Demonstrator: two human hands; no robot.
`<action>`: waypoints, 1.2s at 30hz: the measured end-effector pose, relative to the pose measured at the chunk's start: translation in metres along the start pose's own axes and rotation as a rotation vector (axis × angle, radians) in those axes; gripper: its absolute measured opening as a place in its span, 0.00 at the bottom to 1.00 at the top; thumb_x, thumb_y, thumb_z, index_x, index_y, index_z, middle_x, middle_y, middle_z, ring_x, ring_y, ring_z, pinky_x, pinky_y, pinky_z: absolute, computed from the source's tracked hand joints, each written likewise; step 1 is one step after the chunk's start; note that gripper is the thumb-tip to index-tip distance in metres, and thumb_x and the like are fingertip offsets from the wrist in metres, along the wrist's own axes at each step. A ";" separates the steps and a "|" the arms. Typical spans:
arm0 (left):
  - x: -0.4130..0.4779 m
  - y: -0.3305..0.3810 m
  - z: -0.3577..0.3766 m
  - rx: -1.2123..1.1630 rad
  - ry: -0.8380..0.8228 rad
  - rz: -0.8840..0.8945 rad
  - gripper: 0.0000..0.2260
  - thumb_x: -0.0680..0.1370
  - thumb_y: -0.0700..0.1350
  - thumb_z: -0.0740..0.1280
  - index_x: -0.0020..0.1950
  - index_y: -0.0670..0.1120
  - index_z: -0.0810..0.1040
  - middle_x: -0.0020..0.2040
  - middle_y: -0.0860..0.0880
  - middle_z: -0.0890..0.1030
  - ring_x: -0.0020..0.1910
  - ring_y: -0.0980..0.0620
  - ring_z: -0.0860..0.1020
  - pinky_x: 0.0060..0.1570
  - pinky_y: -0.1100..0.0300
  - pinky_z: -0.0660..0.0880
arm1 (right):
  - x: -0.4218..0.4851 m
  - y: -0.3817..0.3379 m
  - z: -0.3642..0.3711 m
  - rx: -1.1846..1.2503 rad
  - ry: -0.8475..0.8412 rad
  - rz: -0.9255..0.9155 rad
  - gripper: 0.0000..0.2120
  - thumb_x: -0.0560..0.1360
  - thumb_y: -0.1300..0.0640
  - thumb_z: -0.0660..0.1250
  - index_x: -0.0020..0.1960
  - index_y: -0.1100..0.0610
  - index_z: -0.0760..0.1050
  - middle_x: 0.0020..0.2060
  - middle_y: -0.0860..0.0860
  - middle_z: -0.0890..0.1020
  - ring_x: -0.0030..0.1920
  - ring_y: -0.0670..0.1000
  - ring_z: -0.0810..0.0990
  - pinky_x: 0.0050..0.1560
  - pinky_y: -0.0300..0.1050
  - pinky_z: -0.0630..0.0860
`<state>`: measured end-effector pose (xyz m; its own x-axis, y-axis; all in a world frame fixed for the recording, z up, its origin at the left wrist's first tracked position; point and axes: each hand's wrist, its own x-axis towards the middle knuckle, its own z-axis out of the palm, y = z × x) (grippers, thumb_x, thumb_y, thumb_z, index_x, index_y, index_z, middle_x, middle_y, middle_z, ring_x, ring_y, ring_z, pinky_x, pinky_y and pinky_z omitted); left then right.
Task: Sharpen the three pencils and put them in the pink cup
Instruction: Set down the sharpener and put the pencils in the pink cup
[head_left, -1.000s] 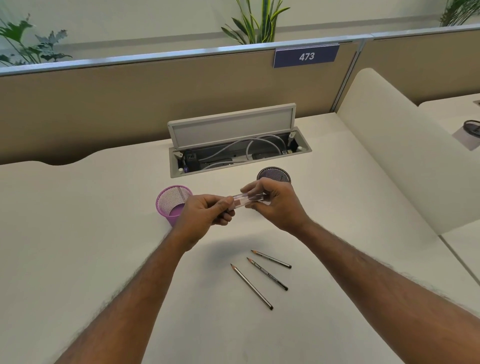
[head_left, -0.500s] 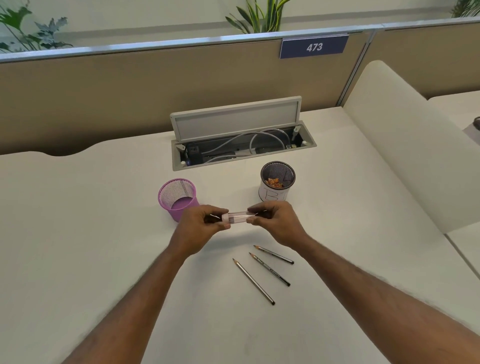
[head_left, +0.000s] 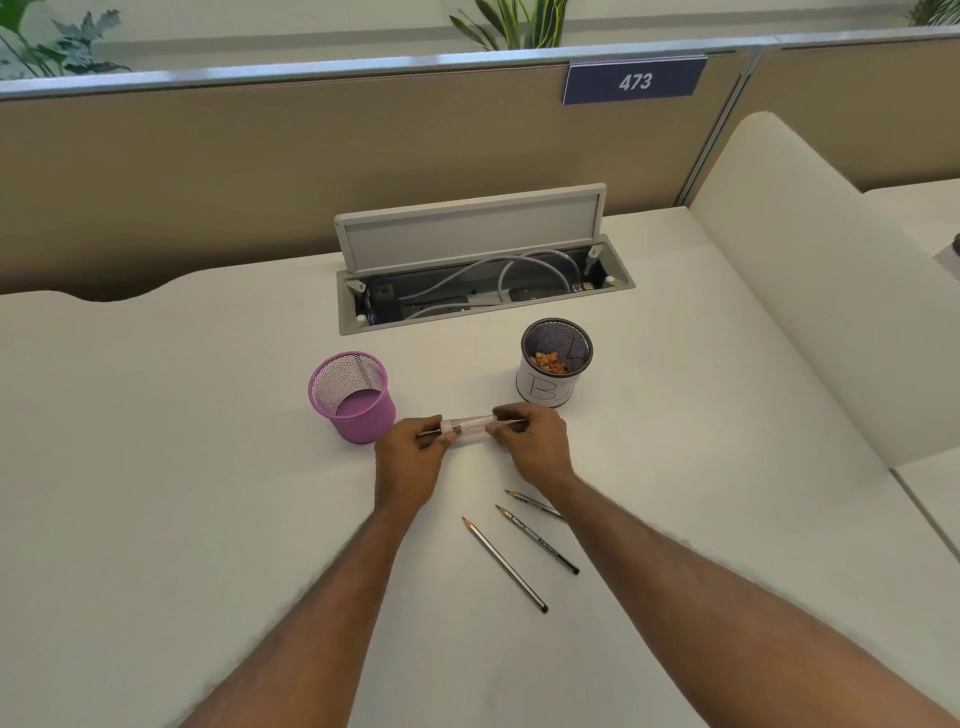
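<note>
both hands hang just above the surface. the left hand pinches one end of a small clear tube, which i take for the sharpener. the right hand pinches the other end, fingers curled close round it. i cannot tell whether it is being pulled apart or pushed shut.

the three pencils lie loose on the surface near the person, none in the pink cup yet. the farthest one runs under the right wrist, so a dropped forearm could roll it.

if the tube gives with a jerk, shavings could scatter. a hand could also knock the pink cup just beside the left knuckles, or the white cup of shavings just behind the right.

the open cable tray sits well back. there is bare surface to the left and close in, and a pale divider walls off the right.
</note>
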<state>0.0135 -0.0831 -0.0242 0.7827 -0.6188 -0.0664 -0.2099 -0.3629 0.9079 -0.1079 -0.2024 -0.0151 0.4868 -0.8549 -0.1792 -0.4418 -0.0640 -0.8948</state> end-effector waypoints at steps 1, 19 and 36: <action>0.002 0.001 0.003 0.001 0.016 0.004 0.13 0.72 0.40 0.76 0.55 0.40 0.83 0.48 0.50 0.83 0.45 0.57 0.83 0.47 0.71 0.75 | 0.002 0.001 0.002 0.001 0.007 0.012 0.11 0.69 0.62 0.75 0.52 0.58 0.83 0.41 0.49 0.85 0.40 0.47 0.82 0.52 0.47 0.80; 0.008 -0.002 0.016 0.035 0.088 0.006 0.14 0.74 0.40 0.74 0.58 0.41 0.83 0.52 0.46 0.85 0.46 0.55 0.81 0.47 0.69 0.74 | 0.010 0.012 0.014 0.063 0.088 0.062 0.11 0.69 0.60 0.76 0.51 0.59 0.83 0.40 0.52 0.84 0.42 0.50 0.83 0.52 0.50 0.81; 0.002 -0.007 0.010 0.030 0.073 0.005 0.14 0.73 0.40 0.74 0.58 0.40 0.82 0.52 0.46 0.84 0.44 0.62 0.79 0.42 0.80 0.70 | 0.009 0.014 0.010 0.057 0.054 0.047 0.11 0.69 0.59 0.76 0.51 0.58 0.83 0.39 0.52 0.84 0.40 0.48 0.82 0.52 0.48 0.81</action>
<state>0.0109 -0.0888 -0.0348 0.8223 -0.5683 -0.0308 -0.2303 -0.3817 0.8952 -0.1028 -0.2056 -0.0336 0.4245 -0.8830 -0.2004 -0.4186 0.0048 -0.9082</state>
